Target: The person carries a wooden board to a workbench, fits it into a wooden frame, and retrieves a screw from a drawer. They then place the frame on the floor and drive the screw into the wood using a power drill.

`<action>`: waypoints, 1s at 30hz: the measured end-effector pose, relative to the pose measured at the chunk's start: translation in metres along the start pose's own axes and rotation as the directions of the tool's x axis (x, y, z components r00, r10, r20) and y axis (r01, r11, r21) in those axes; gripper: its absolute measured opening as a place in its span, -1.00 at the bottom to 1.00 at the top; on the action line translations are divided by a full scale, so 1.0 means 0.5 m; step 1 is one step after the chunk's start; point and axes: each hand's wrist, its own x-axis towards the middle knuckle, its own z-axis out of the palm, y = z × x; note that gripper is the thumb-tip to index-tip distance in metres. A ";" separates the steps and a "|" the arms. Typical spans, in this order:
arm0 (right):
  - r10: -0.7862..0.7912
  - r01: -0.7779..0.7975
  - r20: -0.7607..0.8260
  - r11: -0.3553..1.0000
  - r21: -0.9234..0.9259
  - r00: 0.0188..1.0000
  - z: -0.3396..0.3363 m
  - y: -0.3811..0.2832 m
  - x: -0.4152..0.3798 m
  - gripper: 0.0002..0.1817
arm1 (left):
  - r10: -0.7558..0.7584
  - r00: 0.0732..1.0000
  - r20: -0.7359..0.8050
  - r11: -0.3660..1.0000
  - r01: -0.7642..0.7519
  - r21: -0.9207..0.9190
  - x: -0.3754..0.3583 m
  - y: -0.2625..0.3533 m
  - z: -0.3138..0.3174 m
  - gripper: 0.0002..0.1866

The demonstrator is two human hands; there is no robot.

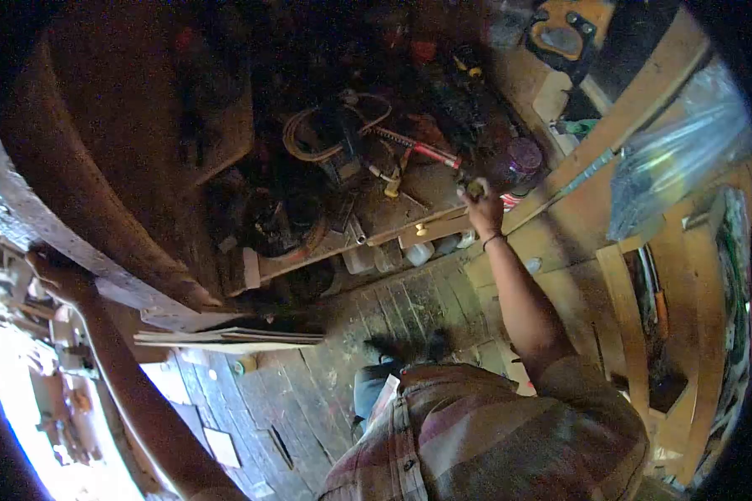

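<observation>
My right hand (482,207) is closed round a small roundish yellowish thing at the front edge of the cluttered workbench (309,264). Just beyond it lies a red-handled tool (433,154), and a purple-lidded jar (524,156) stands to its right. At the far left, my left hand (57,275) is at the edge of a pale, worn board (83,242); its fingers are dark and hard to make out, so whether it grips the board does not show.
A coiled hose (301,138) and metal tools crowd the bench. A handsaw (564,37) lies at the back right, near a plastic bag (685,150). Thin boards (234,337) jut out above the plank floor (301,392). Wooden shelving (702,309) stands at the right.
</observation>
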 end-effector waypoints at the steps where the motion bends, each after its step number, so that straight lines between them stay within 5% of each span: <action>1: -0.056 0.056 0.005 0.998 -0.010 0.998 0.003 0.016 0.031 -0.35 | -0.078 0.996 0.053 0.993 0.083 -0.090 0.006 0.012 -0.012 -0.36; 5: -0.034 0.039 0.094 0.998 -0.049 0.995 0.022 0.035 0.133 -0.36 | 0.371 0.927 -0.056 0.848 -0.314 0.428 0.017 0.031 -0.030 -0.36; 8: -0.241 0.230 -0.058 0.960 -0.159 0.969 0.060 0.093 0.191 -0.47 | 0.481 0.859 -0.176 0.815 -0.363 0.452 0.031 0.051 -0.038 -0.45; 9: 0.027 -0.027 0.131 1.000 -0.005 0.991 0.017 0.023 0.183 -0.30 | 0.406 0.901 -0.150 0.878 -0.339 0.338 0.037 0.045 -0.036 -0.48; 10: 0.260 -0.309 0.348 0.947 0.092 0.901 -0.013 -0.018 0.172 -0.13 | 0.370 0.920 -0.126 0.903 -0.325 0.280 0.035 0.047 -0.036 -0.50; 11: 0.264 -0.313 0.351 0.946 0.089 0.898 -0.018 -0.016 0.165 -0.13 | 0.333 0.937 -0.103 0.926 -0.305 0.222 0.033 0.051 -0.037 -0.52; 15: 0.086 -0.174 0.276 0.934 0.312 0.957 -0.030 0.006 0.099 -0.13 | 0.206 0.973 -0.103 0.975 -0.196 0.102 0.037 0.063 -0.038 -0.59; 17: 0.033 -0.062 0.064 0.849 0.525 0.997 -0.055 0.006 0.029 -0.34 | 0.199 0.976 -0.087 0.976 -0.190 0.105 0.041 0.062 -0.041 -0.60; 19: -0.098 0.203 -0.298 0.917 0.343 0.950 -0.025 0.050 -0.027 -0.55 | 0.026 0.999 -0.030 0.998 -0.024 0.061 0.048 0.033 -0.031 -0.62; 22: 0.015 0.040 -0.160 0.942 0.333 0.987 -0.036 0.018 -0.133 -0.67 | 0.139 0.987 -0.079 0.989 -0.134 0.062 0.044 0.005 -0.023 -0.58; 26: -0.132 0.226 -0.297 0.922 0.313 0.946 -0.020 -0.010 -0.085 -0.63 | 0.429 0.887 -0.173 0.887 -0.378 0.264 0.044 -0.055 -0.013 -0.50; 28: -0.023 0.036 -0.078 0.985 0.168 0.997 -0.064 -0.104 -0.038 -0.51 | 0.247 0.966 -0.073 0.958 -0.233 0.165 0.034 -0.010 -0.027 -0.38; 30: -0.158 0.174 -0.200 0.983 0.062 0.967 0.052 -0.040 0.023 -0.43 | 0.207 0.973 -0.101 0.975 -0.197 0.102 0.020 -0.016 -0.020 -0.32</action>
